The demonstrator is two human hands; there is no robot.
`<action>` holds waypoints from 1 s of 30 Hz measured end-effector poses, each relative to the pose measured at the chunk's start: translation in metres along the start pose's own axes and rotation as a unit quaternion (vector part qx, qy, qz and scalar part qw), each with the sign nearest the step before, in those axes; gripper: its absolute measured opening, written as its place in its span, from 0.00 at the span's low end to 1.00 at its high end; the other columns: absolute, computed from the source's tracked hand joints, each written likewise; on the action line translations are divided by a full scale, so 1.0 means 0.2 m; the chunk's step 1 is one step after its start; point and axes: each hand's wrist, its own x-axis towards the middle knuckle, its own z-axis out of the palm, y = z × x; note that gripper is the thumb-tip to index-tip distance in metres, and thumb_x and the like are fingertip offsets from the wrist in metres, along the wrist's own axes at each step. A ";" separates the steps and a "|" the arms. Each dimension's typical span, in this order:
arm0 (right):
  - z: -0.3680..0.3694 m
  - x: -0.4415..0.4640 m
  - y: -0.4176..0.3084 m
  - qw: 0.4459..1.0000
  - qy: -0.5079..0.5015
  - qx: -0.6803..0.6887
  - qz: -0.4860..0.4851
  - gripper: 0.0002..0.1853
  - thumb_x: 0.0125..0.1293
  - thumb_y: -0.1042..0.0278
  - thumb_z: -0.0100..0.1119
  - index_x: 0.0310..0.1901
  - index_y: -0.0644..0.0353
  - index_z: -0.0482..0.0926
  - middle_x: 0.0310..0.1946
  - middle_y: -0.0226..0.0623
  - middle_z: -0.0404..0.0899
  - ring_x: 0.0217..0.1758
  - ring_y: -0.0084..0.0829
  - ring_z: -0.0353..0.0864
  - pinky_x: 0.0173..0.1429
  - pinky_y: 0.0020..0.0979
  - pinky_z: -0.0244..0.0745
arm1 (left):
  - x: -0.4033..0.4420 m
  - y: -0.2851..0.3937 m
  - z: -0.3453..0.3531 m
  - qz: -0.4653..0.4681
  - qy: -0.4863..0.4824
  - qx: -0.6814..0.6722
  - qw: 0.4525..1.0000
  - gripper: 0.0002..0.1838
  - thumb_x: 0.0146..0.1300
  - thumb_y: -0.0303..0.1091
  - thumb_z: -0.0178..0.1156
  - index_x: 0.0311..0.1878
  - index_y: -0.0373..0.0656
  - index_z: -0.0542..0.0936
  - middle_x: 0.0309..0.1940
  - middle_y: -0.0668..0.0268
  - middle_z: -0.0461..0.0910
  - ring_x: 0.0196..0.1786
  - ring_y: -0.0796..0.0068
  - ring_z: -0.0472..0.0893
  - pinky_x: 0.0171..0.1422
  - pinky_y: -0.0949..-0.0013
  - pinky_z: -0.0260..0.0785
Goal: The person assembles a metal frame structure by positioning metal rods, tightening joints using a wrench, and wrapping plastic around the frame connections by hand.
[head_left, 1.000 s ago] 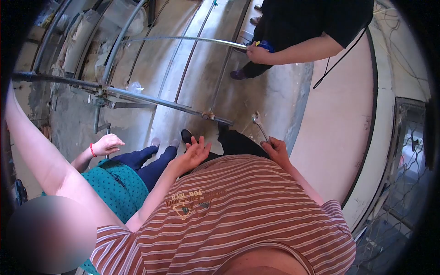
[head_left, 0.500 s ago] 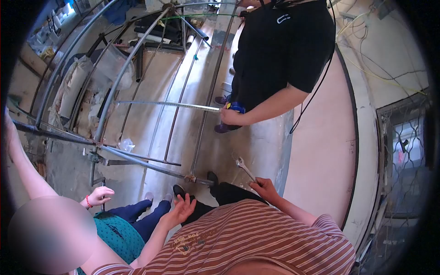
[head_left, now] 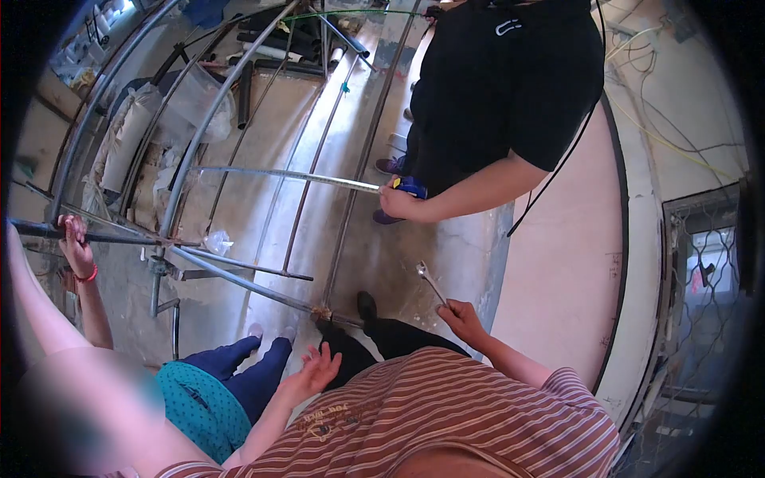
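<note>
My right hand [head_left: 462, 319] is closed around the lower end of a metal wrench [head_left: 433, 284], whose open jaw points up and away from me over the floor. My left forearm [head_left: 38, 299] reaches up along the left side to the metal pipe frame [head_left: 239, 280]. The hand at its end is cut off by the edge of the view. Between my arms, an open hand [head_left: 319, 368] with spread fingers appears to belong to the person in teal [head_left: 199, 406]. That person's other hand [head_left: 77, 247], with a red bracelet, is around a pipe at far left.
A person in black [head_left: 494, 95] holds a blue tape measure [head_left: 411, 188], its blade [head_left: 319, 178] stretched across the frame. Dark tubes [head_left: 245, 95] and plastic-wrapped rolls [head_left: 127, 155] lie beyond the bars. A pale panel [head_left: 558, 263] and wire mesh [head_left: 705, 271] stand at right.
The bracelet hand has gone from near the teal person's waist up and left onto the pipe. My right hand still holds the wrench, nearly unmoved. The view has shifted slightly.
</note>
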 end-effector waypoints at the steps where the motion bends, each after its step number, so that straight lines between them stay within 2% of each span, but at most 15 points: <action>1: 0.01 -0.01 0.00 1.000 0.002 0.014 0.002 0.20 0.69 0.56 0.57 0.26 0.65 0.72 0.15 0.28 0.61 0.23 0.19 0.59 0.26 0.31 0.58 | 0.01 -0.03 -0.01 0.018 0.000 0.003 1.000 0.12 0.59 0.24 0.48 0.38 0.37 0.82 0.61 0.55 0.72 0.73 0.63 0.57 0.61 0.56 0.67; 4: 0.05 -0.05 0.00 0.998 0.023 0.053 0.024 0.20 0.70 0.56 0.57 0.26 0.64 0.72 0.16 0.24 0.61 0.23 0.18 0.59 0.26 0.30 0.57 | 0.02 -0.17 -0.04 0.031 0.008 -0.127 0.991 0.11 0.61 0.23 0.47 0.43 0.35 0.78 0.64 0.54 0.68 0.67 0.62 0.67 0.60 0.57 0.68; 6: 0.09 -0.09 0.00 0.996 0.022 0.082 0.035 0.21 0.70 0.55 0.55 0.26 0.64 0.71 0.18 0.23 0.60 0.25 0.17 0.58 0.27 0.30 0.57 | 0.01 -0.13 -0.04 0.039 0.008 -0.102 0.994 0.11 0.62 0.23 0.47 0.43 0.35 0.77 0.65 0.54 0.66 0.65 0.63 0.69 0.60 0.59 0.68; 8: 0.12 -0.13 0.08 0.994 0.028 0.089 0.058 0.21 0.71 0.55 0.55 0.26 0.64 0.70 0.18 0.22 0.59 0.25 0.18 0.58 0.27 0.30 0.56 | 0.05 0.05 -0.03 0.043 0.000 0.032 0.999 0.11 0.60 0.23 0.47 0.42 0.35 0.78 0.65 0.54 0.66 0.67 0.63 0.67 0.60 0.60 0.68; 11: 0.15 -0.16 0.07 0.997 0.007 0.062 0.034 0.21 0.73 0.55 0.52 0.24 0.58 0.69 0.18 0.19 0.59 0.23 0.16 0.56 0.26 0.26 0.54 | 0.06 0.09 -0.02 0.010 -0.020 0.053 0.998 0.12 0.59 0.24 0.48 0.40 0.36 0.81 0.65 0.54 0.67 0.69 0.66 0.65 0.62 0.60 0.67; 13: 0.18 -0.18 0.09 0.999 0.005 0.039 0.026 0.21 0.73 0.54 0.52 0.23 0.55 0.68 0.17 0.17 0.60 0.22 0.14 0.56 0.26 0.24 0.54 | 0.06 0.07 0.02 0.009 0.017 -0.018 1.000 0.13 0.58 0.24 0.48 0.39 0.36 0.82 0.63 0.53 0.69 0.70 0.67 0.62 0.63 0.60 0.67; 16: 0.22 -0.22 0.13 0.995 -0.002 0.060 0.080 0.22 0.70 0.53 0.55 0.27 0.66 0.70 0.19 0.27 0.61 0.25 0.21 0.58 0.27 0.33 0.57 | 0.06 0.05 0.01 -0.002 0.017 0.007 1.000 0.15 0.59 0.27 0.49 0.48 0.37 0.79 0.60 0.54 0.72 0.66 0.65 0.68 0.58 0.59 0.70; 19: 0.24 -0.23 0.05 0.998 0.013 0.061 0.032 0.22 0.74 0.52 0.49 0.22 0.52 0.66 0.17 0.20 0.61 0.19 0.15 0.58 0.24 0.24 0.55 | 0.12 0.10 -0.02 -0.017 0.027 -0.044 0.999 0.19 0.59 0.28 0.50 0.54 0.36 0.77 0.60 0.55 0.73 0.63 0.63 0.72 0.58 0.57 0.69; 22: 0.27 0.04 0.00 0.944 -0.074 0.273 0.171 0.22 0.75 0.49 0.45 0.23 0.49 0.65 0.16 0.21 0.60 0.18 0.17 0.61 0.21 0.24 0.54 | 0.12 0.15 -0.02 -0.100 -0.002 -0.055 0.993 0.19 0.61 0.29 0.50 0.55 0.36 0.77 0.62 0.56 0.71 0.64 0.63 0.71 0.64 0.56 0.65; 24: 0.27 0.34 -0.29 0.938 -0.132 0.306 0.099 0.22 0.75 0.45 0.42 0.24 0.47 0.63 0.15 0.21 0.57 0.16 0.19 0.61 0.19 0.24 0.52 | 0.11 0.09 -0.03 -0.048 -0.008 -0.005 0.999 0.19 0.62 0.30 0.49 0.55 0.38 0.77 0.61 0.56 0.73 0.64 0.64 0.71 0.65 0.56 0.64; 25: 0.25 0.55 -0.37 0.902 -0.190 0.378 0.086 0.22 0.75 0.44 0.43 0.24 0.47 0.62 0.15 0.22 0.57 0.16 0.20 0.58 0.18 0.25 0.50 | 0.11 0.09 -0.04 -0.047 -0.028 0.011 0.998 0.15 0.64 0.27 0.47 0.50 0.39 0.78 0.62 0.58 0.72 0.67 0.65 0.67 0.65 0.60 0.66; 26: 0.30 0.65 -0.67 0.891 -0.096 0.412 0.168 0.24 0.74 0.43 0.45 0.22 0.46 0.60 0.15 0.22 0.55 0.15 0.19 0.55 0.17 0.26 0.50 | 0.11 0.09 -0.04 -0.022 -0.026 0.013 0.999 0.14 0.65 0.26 0.46 0.48 0.39 0.79 0.62 0.58 0.72 0.69 0.65 0.65 0.63 0.62 0.68; 27: 0.28 0.84 -0.64 0.880 -0.219 0.420 0.042 0.23 0.74 0.44 0.45 0.23 0.46 0.60 0.15 0.22 0.54 0.15 0.18 0.54 0.17 0.25 0.51 | 0.12 0.14 -0.03 -0.037 -0.038 0.074 0.996 0.14 0.65 0.25 0.45 0.48 0.38 0.78 0.61 0.58 0.73 0.68 0.66 0.66 0.62 0.63 0.69; 28: 0.29 0.99 -0.65 0.888 -0.227 0.399 0.026 0.23 0.75 0.45 0.45 0.24 0.47 0.60 0.15 0.22 0.53 0.15 0.17 0.54 0.17 0.25 0.51 | 0.13 0.19 -0.05 -0.057 -0.045 0.129 0.989 0.14 0.65 0.25 0.45 0.48 0.38 0.78 0.61 0.57 0.73 0.67 0.66 0.67 0.60 0.64 0.70; 30: 0.32 0.94 -0.82 0.894 -0.238 0.374 0.068 0.23 0.75 0.45 0.45 0.24 0.48 0.60 0.15 0.21 0.54 0.15 0.17 0.53 0.18 0.25 0.49 | 0.10 0.17 -0.10 -0.042 -0.021 0.095 0.994 0.15 0.65 0.28 0.45 0.51 0.37 0.76 0.58 0.57 0.75 0.63 0.65 0.71 0.61 0.63 0.70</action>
